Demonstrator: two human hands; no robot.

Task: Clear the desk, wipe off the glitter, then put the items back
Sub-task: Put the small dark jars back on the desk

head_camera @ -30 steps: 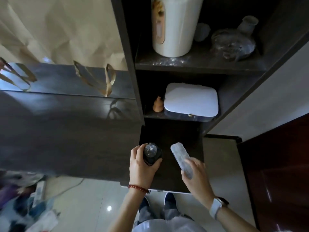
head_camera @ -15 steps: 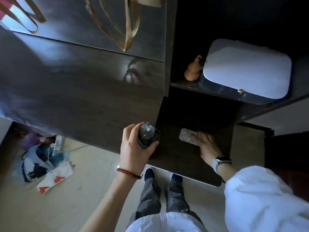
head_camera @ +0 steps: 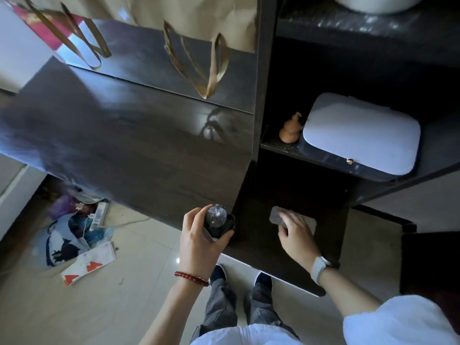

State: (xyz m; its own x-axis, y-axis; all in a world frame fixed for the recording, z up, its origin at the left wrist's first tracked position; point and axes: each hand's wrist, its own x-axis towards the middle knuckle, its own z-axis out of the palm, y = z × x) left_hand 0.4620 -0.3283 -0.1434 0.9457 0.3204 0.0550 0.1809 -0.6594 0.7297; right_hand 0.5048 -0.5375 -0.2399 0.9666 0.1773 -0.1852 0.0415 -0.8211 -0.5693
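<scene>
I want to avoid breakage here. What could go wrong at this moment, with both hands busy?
1. The left hand holds the dark base with a glass ball over the desk edge and floor; the ball might roll off.
2. The right hand presses the flat grey case into a dim shelf, so placement may be misjudged.

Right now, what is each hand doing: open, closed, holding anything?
Left hand: closed around the dark sphere ornament.
Right hand: resting flat on the grey case on the low shelf; grip cannot be told.

Dark wood-grain counter (head_camera: 139, 150), tan paper bag (head_camera: 199, 18), orange gourd figurine (head_camera: 290, 131), white rounded box (head_camera: 361, 133), speckled grey globe (head_camera: 216, 215).
</scene>
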